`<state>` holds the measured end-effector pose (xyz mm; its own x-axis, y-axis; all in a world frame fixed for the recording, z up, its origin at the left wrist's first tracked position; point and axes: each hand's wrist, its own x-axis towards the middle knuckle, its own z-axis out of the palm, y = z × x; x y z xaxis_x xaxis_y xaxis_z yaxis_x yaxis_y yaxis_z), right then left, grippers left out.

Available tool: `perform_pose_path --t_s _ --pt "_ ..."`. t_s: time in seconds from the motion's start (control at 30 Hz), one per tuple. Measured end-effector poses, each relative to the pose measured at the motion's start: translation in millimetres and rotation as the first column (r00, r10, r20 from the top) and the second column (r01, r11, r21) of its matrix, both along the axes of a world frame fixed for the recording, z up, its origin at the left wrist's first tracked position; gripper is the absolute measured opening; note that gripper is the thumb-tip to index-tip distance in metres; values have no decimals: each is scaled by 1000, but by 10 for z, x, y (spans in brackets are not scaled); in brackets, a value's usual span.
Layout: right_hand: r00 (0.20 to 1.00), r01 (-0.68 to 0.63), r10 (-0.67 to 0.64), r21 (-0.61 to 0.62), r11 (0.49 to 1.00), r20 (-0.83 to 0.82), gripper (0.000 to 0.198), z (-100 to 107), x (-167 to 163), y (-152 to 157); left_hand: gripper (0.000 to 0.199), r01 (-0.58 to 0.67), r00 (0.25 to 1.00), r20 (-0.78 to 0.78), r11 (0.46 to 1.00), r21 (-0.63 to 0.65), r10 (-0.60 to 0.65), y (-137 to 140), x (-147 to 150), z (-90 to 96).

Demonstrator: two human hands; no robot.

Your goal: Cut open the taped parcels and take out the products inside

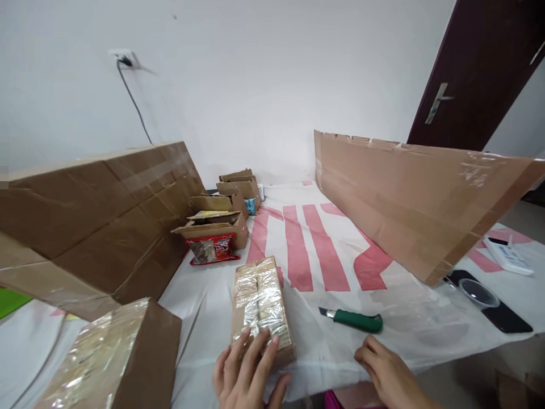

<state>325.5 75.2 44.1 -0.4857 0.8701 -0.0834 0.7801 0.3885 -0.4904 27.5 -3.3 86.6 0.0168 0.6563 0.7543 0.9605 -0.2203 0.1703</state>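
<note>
1. A cloth-covered tabletop [204,324] runs from the wearer back to a pale wall [272,85]. Its front edge passes by the hands and slants upward toward the right.
2. A big cardboard carton [106,210] borders the left side; a tall cardboard panel [417,199] borders the right, angling inward toward the wall. Between them, red stripes [298,250] on white cloth form a lane that narrows with distance.
3. Near the front edge, a small box [259,284] sits in the middle, its top sealed with shiny tape. Its contents are hidden.
4. The hands are well apart. The left hand [249,369] rests on the small box's near end, fingers spread over the tape. The right hand [385,366] is at the front edge, fingers curled; whether they pinch the cloth, I cannot tell.
5. Just beyond the right hand lies a green-handled utility knife [357,320], blade pointing left toward the small box.
6. Open-topped boxes [240,230] line up beside the big carton; their insides are too dark to read. A red packet [213,250] leans before the nearest, and a blue packet [250,206] shows farther back.
7. A larger taped box [147,358] fills the lower left. A dark phone [506,318] lies outside the panel, right.
</note>
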Motion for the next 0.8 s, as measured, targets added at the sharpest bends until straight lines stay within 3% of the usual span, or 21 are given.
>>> perform_pose_path --t_s 0.1,0.2,0.33,0.47,0.57,0.63,0.8 --pt "999 -35 34 -31 999 -37 30 36 -59 -47 39 8 988 -153 1000 1 -7 146 29 58" --pt "999 -24 22 -77 997 -29 29 99 -73 -55 33 81 975 -211 995 54 -68 185 -125 113" --pt "999 -11 7 -129 992 -34 36 126 -50 -25 24 173 969 -190 982 73 -156 162 -460 202" --pt "982 -97 76 -115 989 -173 38 91 -6 12 16 75 993 -100 996 43 -70 78 -694 224" --pt "969 -91 89 1 996 -231 25 44 3 55 14 -2 1000 19 999 41 1 13 -761 192" --pt "971 -5 36 131 991 -237 18 6 6 118 14 -11 996 94 998 60 5 -17 -755 168" --pt "983 160 -110 388 908 -148 23 -103 19 390 22 174 963 204 984 31 -177 -55 -651 162"
